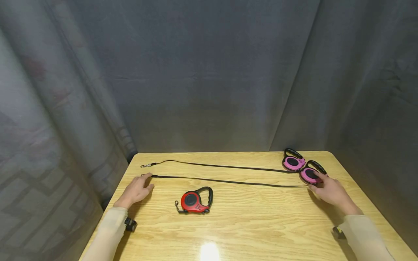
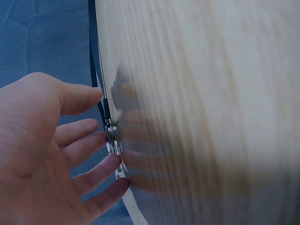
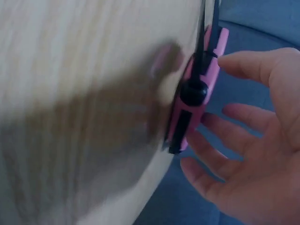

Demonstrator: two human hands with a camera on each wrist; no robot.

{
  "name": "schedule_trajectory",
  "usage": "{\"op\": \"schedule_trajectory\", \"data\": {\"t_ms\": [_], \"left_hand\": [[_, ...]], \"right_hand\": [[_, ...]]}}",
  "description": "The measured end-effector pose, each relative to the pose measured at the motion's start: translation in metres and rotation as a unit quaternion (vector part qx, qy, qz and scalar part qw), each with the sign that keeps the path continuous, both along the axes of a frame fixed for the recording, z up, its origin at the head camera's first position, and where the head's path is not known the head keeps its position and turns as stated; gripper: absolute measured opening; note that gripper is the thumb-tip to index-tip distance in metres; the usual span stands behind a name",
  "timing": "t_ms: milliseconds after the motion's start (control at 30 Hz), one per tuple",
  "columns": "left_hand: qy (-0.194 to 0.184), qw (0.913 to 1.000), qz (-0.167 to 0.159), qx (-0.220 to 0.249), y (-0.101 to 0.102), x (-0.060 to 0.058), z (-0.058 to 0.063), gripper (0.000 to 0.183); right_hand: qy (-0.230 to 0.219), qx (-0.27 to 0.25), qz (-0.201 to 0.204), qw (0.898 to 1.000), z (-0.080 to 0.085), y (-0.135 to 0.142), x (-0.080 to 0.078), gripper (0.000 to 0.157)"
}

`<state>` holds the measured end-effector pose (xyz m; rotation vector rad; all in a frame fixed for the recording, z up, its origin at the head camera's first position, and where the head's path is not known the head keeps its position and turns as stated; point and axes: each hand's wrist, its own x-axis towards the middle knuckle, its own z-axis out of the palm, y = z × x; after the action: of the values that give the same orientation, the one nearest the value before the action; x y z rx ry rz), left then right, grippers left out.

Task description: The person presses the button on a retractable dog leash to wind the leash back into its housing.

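Two pink retractable dog leashes lie at the far right of the table, their black cords drawn out leftward side by side. My right hand [image 1: 330,192] is over the nearer pink leash [image 1: 308,175]; the right wrist view shows its fingers spread, fingertips right at the pink casing [image 3: 212,86]. At the left, my left hand [image 1: 136,190] is by the near cord's end, fingers spread, thumb close to the cord and fingertips at the metal clip [image 2: 112,133]. The farther pink leash [image 1: 298,167] lies just behind, its clip [image 1: 145,166] beyond my left hand.
A red retractable leash [image 1: 195,203] with a black handle lies on the near middle of the wooden table [image 1: 248,224], its cord wound in and its clip [image 1: 176,204] at its left. Grey curtains [image 1: 209,79] hang behind and beside the table.
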<state>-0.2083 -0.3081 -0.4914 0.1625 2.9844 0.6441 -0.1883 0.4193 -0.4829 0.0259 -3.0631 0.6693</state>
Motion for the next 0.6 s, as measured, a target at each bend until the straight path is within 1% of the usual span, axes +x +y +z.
{"op": "schedule_trajectory", "data": {"t_ms": [200,400,500,600], "left_hand": [[0.029,0.9996,-0.002,-0.004,-0.005,0.003,0.0,0.05],[0.048,0.9987,-0.011,-0.016,-0.008,0.005,0.004,0.045],[0.055,0.9983,-0.011,-0.017,-0.009,0.007,0.007,0.041],[0.063,0.9977,-0.006,-0.025,-0.011,0.009,0.008,0.035]], "right_hand": [[0.012,0.001,-0.011,1.0,0.003,0.007,-0.002,0.07],[0.011,0.013,-0.023,1.0,-0.004,0.016,0.001,0.068],[0.014,0.019,-0.021,0.999,-0.006,0.016,0.002,0.066],[0.022,0.031,-0.012,0.999,-0.005,0.016,0.002,0.057]]}}
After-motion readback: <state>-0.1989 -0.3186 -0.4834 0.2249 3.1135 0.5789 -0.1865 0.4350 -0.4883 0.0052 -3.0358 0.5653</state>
